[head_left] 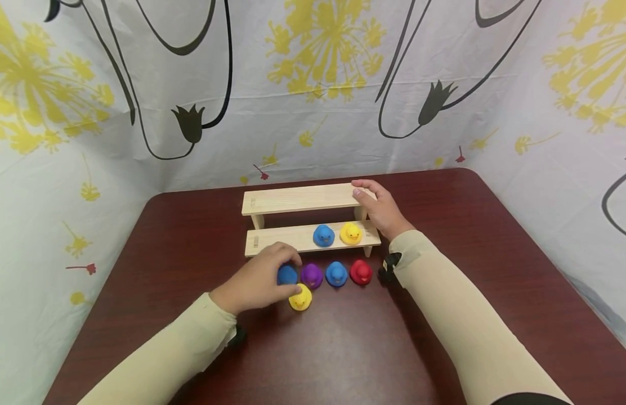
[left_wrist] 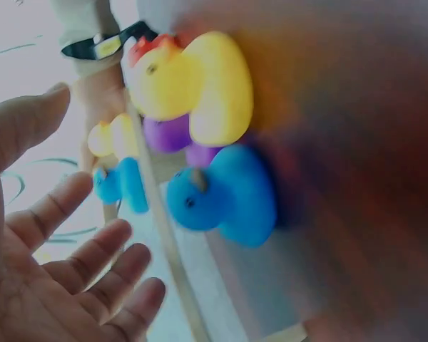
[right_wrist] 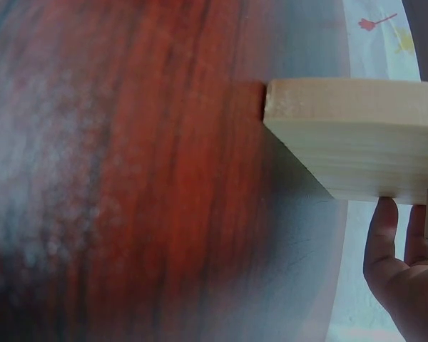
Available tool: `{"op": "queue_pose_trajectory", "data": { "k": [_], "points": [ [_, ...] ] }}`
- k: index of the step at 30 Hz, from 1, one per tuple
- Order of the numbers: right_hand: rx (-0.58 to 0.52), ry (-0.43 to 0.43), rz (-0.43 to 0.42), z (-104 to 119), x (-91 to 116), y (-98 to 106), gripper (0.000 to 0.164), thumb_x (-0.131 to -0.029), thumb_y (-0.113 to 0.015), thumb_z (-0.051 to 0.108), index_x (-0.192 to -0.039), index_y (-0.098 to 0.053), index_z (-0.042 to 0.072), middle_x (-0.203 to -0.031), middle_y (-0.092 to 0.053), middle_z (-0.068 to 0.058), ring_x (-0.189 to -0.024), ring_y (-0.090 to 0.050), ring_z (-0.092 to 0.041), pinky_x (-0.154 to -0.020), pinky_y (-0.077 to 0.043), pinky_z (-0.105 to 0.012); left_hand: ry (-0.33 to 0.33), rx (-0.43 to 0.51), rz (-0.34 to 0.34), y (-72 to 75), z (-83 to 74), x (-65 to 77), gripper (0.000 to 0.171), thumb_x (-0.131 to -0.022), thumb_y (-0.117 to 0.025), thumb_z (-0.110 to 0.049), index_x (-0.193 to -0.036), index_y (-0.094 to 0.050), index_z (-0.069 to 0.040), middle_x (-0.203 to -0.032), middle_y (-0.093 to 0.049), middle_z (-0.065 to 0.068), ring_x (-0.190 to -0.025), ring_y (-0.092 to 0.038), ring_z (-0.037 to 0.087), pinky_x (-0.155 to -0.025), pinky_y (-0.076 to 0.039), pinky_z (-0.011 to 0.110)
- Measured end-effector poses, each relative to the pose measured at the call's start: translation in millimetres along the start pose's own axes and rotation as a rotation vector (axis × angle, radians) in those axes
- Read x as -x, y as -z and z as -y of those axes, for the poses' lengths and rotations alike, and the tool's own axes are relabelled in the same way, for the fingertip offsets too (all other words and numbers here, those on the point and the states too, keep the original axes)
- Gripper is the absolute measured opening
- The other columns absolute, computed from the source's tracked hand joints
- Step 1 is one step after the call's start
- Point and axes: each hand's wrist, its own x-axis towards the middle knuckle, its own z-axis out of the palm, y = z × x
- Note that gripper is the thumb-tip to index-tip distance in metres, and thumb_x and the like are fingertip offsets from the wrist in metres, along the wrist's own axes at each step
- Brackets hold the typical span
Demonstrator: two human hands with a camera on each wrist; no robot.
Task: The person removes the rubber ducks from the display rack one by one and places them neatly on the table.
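My left hand (head_left: 267, 278) hovers over a blue rubber duck (head_left: 287, 275) and a yellow rubber duck (head_left: 300, 298) at the left of a group on the table. In the left wrist view its fingers are spread, apart from the blue duck (left_wrist: 228, 196) and the yellow duck (left_wrist: 221, 89). My right hand (head_left: 384, 211) grips the right end of the upper step of a two-step wooden rack (head_left: 298, 198). The right wrist view shows its fingertips against the rack's side (right_wrist: 364, 149). A blue duck (head_left: 323, 235) and a yellow duck (head_left: 350, 233) sit on the lower step.
To the right of my left hand, a purple duck (head_left: 312, 275), another blue duck (head_left: 336, 274) and a red duck (head_left: 361, 271) stand in a row before the rack. The dark red table (head_left: 343, 349) ends at a patterned cloth (head_left: 313, 135) behind.
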Motion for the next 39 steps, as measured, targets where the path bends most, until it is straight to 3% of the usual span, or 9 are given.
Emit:
{"op": "queue_pose_trajectory", "data": {
  "k": [4,11,16,19,21,25,32,39],
  "points": [
    [0.009,-0.005,-0.002,3,0,0,0.041,-0.109,-0.058,0.025,-0.146,-0.057,0.006,-0.161,-0.044,-0.015,-0.152,-0.034,-0.033,-0.127,-0.024,-0.055,-0.037,0.027,-0.137,14.6,2.0,-4.3,0.038,-0.090,-0.084,-0.024,-0.119,-0.066,-0.007,-0.123,-0.064,0.005,-0.118,-0.061,0.027,-0.106,-0.051,0.049],
    [0.029,-0.006,0.000,5,1,0,0.041,-0.110,-0.058,0.026,-0.146,-0.057,0.008,-0.161,-0.043,-0.015,-0.152,-0.034,-0.034,-0.127,-0.024,-0.056,-0.018,0.108,-0.447,38.7,15.9,-13.4,0.036,-0.092,-0.081,-0.018,-0.121,-0.066,-0.004,-0.123,-0.062,0.012,-0.114,-0.058,0.033,-0.101,-0.049,0.054],
    [0.021,-0.001,-0.006,4,0,0,0.041,-0.109,-0.059,0.026,-0.146,-0.057,0.007,-0.161,-0.044,-0.014,-0.152,-0.034,-0.033,-0.127,-0.025,-0.055,0.020,0.157,-0.633,46.8,34.9,-22.6,0.032,-0.096,-0.076,-0.015,-0.122,-0.065,0.000,-0.135,-0.057,0.017,-0.129,-0.052,0.035,-0.110,-0.042,0.056],
    [0.017,0.000,-0.004,2,-1,0,0.042,-0.109,-0.059,0.027,-0.146,-0.057,0.007,-0.161,-0.044,-0.014,-0.152,-0.034,-0.034,-0.127,-0.024,-0.055,0.071,0.205,-0.706,49.7,45.8,-27.1,0.032,-0.098,-0.072,-0.014,-0.124,-0.064,0.002,-0.146,-0.052,0.020,-0.139,-0.046,0.035,-0.117,-0.037,0.056],
    [0.023,0.000,0.002,-2,-3,0,0.043,-0.110,-0.058,0.029,-0.147,-0.057,0.009,-0.162,-0.043,-0.014,-0.153,-0.033,-0.035,-0.127,-0.024,-0.057,0.109,0.249,-0.719,51.5,51.4,-29.9,0.033,-0.100,-0.071,-0.015,-0.127,-0.064,0.002,-0.152,-0.047,0.021,-0.145,-0.042,0.035,-0.120,-0.034,0.056],
    [0.028,-0.017,0.007,-3,-2,0,0.043,-0.110,-0.058,0.031,-0.148,-0.056,0.010,-0.163,-0.042,-0.014,-0.153,-0.032,-0.035,-0.127,-0.024,-0.058,0.187,0.337,-0.681,53.2,61.2,-36.0,0.040,-0.104,-0.066,-0.021,-0.137,-0.060,-0.001,-0.161,-0.039,0.018,-0.152,-0.035,0.033,-0.121,-0.032,0.058],
    [0.020,-0.023,0.002,0,3,0,0.042,-0.110,-0.058,0.028,-0.147,-0.057,0.009,-0.162,-0.042,-0.015,-0.153,-0.032,-0.035,-0.127,-0.023,-0.059,0.290,0.412,-0.627,48.9,74.4,-45.0,0.048,-0.106,-0.063,-0.030,-0.149,-0.056,-0.010,-0.166,-0.034,0.014,-0.152,-0.034,0.033,-0.122,-0.033,0.057],
    [0.023,-0.006,-0.002,2,5,0,0.042,-0.110,-0.058,0.027,-0.146,-0.057,0.007,-0.162,-0.042,-0.016,-0.152,-0.033,-0.035,-0.127,-0.024,-0.059,0.343,0.493,-0.575,41.4,81.4,-53.6,0.049,-0.108,-0.060,-0.036,-0.152,-0.053,-0.019,-0.168,-0.034,0.010,-0.153,-0.033,0.032,-0.122,-0.034,0.055]
  ]
}}
